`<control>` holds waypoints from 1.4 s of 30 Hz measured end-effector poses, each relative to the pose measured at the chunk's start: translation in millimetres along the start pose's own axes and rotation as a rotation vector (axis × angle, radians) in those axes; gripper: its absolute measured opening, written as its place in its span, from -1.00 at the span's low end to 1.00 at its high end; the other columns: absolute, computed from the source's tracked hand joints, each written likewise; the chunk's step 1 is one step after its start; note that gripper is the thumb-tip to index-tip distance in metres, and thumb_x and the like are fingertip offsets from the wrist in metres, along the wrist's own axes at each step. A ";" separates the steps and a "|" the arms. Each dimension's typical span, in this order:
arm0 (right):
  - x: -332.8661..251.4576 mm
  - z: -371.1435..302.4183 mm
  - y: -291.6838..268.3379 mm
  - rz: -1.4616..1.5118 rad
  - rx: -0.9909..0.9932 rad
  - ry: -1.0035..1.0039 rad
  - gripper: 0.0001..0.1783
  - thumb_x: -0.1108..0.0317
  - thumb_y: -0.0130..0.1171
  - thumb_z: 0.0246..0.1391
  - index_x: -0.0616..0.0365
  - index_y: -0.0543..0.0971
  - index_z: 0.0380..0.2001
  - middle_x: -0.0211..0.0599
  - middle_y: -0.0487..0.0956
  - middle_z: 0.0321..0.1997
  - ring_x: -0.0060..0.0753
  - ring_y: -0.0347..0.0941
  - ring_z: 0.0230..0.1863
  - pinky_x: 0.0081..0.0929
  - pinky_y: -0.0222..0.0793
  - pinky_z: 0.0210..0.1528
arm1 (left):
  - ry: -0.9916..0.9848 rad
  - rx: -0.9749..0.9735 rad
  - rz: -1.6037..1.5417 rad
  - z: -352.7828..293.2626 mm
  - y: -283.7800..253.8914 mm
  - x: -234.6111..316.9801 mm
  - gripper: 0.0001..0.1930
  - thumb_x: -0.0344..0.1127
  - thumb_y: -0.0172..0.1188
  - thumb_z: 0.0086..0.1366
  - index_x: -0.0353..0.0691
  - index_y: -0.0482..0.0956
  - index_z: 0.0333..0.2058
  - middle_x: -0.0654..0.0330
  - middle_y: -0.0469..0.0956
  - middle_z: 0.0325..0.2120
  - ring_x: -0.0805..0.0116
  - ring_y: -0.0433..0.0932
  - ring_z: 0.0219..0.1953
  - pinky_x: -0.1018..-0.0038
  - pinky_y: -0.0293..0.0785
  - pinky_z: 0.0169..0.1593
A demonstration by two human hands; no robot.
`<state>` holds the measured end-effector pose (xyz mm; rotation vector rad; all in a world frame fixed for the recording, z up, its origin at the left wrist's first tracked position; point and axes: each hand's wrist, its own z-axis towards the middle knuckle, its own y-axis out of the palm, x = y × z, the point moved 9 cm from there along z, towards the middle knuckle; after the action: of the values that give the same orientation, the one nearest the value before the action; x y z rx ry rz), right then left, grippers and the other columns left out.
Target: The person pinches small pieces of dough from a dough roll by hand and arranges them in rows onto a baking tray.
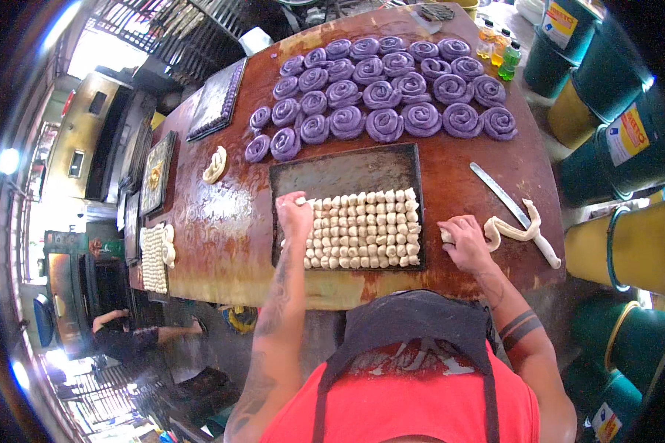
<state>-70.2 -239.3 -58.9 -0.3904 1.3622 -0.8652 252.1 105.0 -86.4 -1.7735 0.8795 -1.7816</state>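
A dark baking tray [347, 167] lies on the table in front of me, its near part filled with rows of small pale dough balls [362, 230]. Over the left end of these rows is my left hand [294, 217], its fingers closed on a small dough ball [301, 200]. To the right of the tray, low over the table, my right hand [467, 244] curls round a piece of dough [446, 236] that shows at its fingertips. Beside that hand a long dough strip [516, 232] lies bent across a knife [501, 193] with a whitish handle.
Purple dough coils [384, 124] in several rows cover the far part of the table [233, 244]. A pale dough loop [215, 165] and another batch of dough balls [154, 258] lie left. Bottles [509, 62] stand far right; drums [613, 247] line the right side. Another person [133, 336] is at lower left.
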 end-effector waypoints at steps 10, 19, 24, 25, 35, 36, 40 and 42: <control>44.0 -2.5 3.5 1.059 0.035 0.632 -0.83 0.30 0.33 0.27 0.03 0.52 -0.25 -0.63 0.46 -0.54 -0.70 0.31 -0.58 -0.62 0.25 -0.54 | 0.373 0.104 0.163 -52.6 9.5 84.8 -0.68 -0.35 0.32 0.25 -0.12 0.71 0.00 -0.04 0.62 0.00 0.03 0.56 0.09 0.18 0.47 0.21; -17.9 3.8 19.3 0.992 0.020 0.690 -0.84 0.34 0.24 0.17 0.18 0.56 -0.25 -0.15 0.63 -0.24 -0.27 0.60 -0.25 -0.28 0.50 -0.24 | 0.847 -0.559 -0.368 -206.9 107.1 261.3 -0.75 -0.25 0.33 0.36 -0.25 0.69 -0.07 0.09 0.69 -0.15 0.26 0.66 -0.09 0.27 0.58 0.06; -43.8 17.3 0.4 0.274 0.006 0.342 -0.79 0.52 0.28 0.11 0.26 0.54 -0.17 -0.04 0.65 -0.19 -0.18 0.59 -0.25 -0.27 0.48 -0.16 | 0.278 -0.715 -0.306 -188.9 128.1 197.7 -0.73 -0.26 0.37 0.35 -0.34 0.66 -0.11 0.05 0.71 -0.19 0.30 0.69 -0.13 0.36 0.61 -0.01; -56.0 22.3 -8.0 0.276 0.076 0.281 -0.79 0.54 0.29 0.11 0.27 0.57 -0.17 -0.04 0.66 -0.19 -0.20 0.60 -0.23 -0.31 0.49 -0.14 | 0.217 -0.707 -0.400 -184.4 141.4 175.1 -0.72 -0.27 0.37 0.35 -0.35 0.65 -0.08 0.09 0.73 -0.22 0.34 0.69 -0.18 0.40 0.62 -0.07; 20.1 8.0 20.9 0.302 -0.159 0.482 -0.67 0.30 0.44 0.02 0.18 0.65 -0.16 -0.08 0.67 -0.29 -0.25 0.60 -0.31 -0.31 0.53 -0.16 | 0.130 -0.482 -0.259 -123.3 85.2 131.6 -0.80 -0.35 0.41 0.12 -0.28 0.73 -0.27 0.09 0.72 -0.30 0.37 0.67 -0.32 0.49 0.61 -0.27; 18.9 11.8 22.3 0.300 -0.176 0.458 -0.67 0.30 0.44 0.02 0.18 0.65 -0.16 -0.08 0.67 -0.29 -0.25 0.60 -0.31 -0.31 0.53 -0.16 | 0.176 -0.326 -0.202 -93.6 69.2 98.8 -0.80 -0.38 0.40 0.12 -0.30 0.71 -0.27 0.05 0.70 -0.27 0.29 0.68 -0.33 0.42 0.64 -0.27; 3.6 0.7 12.7 -0.273 -0.111 -0.181 -0.60 0.26 0.46 0.06 0.13 0.62 -0.06 -0.03 0.65 -0.12 0.03 0.56 -0.05 -0.15 0.48 0.09 | 0.284 0.255 0.037 -26.8 -19.9 46.8 -0.74 -0.51 0.26 0.13 -0.25 0.68 -0.17 0.01 0.66 -0.16 0.00 0.60 -0.02 0.20 0.53 0.11; 54.4 -2.5 19.5 0.309 -0.152 0.362 -0.66 0.21 0.31 0.26 0.14 0.58 0.01 -0.18 0.64 -0.19 -0.21 0.56 -0.19 -0.32 0.52 -0.10 | 0.300 0.274 0.069 -12.7 -38.8 26.3 -0.78 -0.45 0.23 0.18 -0.24 0.69 -0.18 -0.02 0.65 -0.16 -0.03 0.61 -0.04 0.17 0.54 0.07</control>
<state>-68.1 -265.8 -110.3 -0.1335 1.7754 -0.5932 242.3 113.9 -39.6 -1.3134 0.7535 -2.0444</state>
